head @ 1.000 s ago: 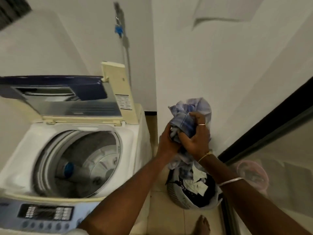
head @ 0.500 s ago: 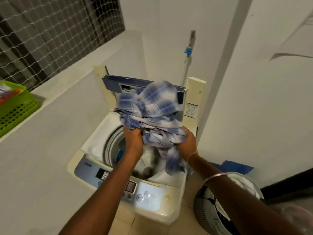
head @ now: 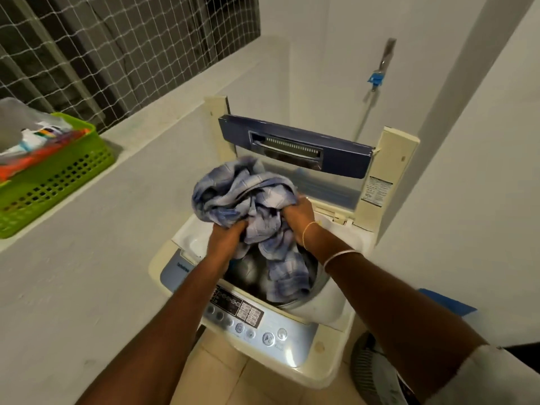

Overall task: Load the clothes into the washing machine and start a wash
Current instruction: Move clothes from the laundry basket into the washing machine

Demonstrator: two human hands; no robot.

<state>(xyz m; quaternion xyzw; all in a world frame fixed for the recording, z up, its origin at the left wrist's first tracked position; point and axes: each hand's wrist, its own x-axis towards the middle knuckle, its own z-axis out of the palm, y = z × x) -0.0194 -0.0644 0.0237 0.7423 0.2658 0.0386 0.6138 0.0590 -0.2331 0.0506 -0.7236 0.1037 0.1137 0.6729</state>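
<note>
As the left hand (head: 226,235) and right hand (head: 298,215) are clutching the checked clothes (head: 239,191), fingers curled into the fabric, the bundle is hanging directly over the drum (head: 248,276) of the washing machine (head: 295,343), its loose end trailing inside.

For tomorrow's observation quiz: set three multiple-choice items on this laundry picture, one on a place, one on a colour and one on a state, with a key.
1. Where is the basket?
A on the floor
B on the ledge left of the washer
C in the tub

2. What colour is the cloth?
A blue checks
B red
C plain black

3. The lid is:
A shut
B removed
C raised

Key:
1 B: it sits on the ledge by the netting.
2 A: blue and white checks show.
3 C: it stands upright behind the cloth.
</note>
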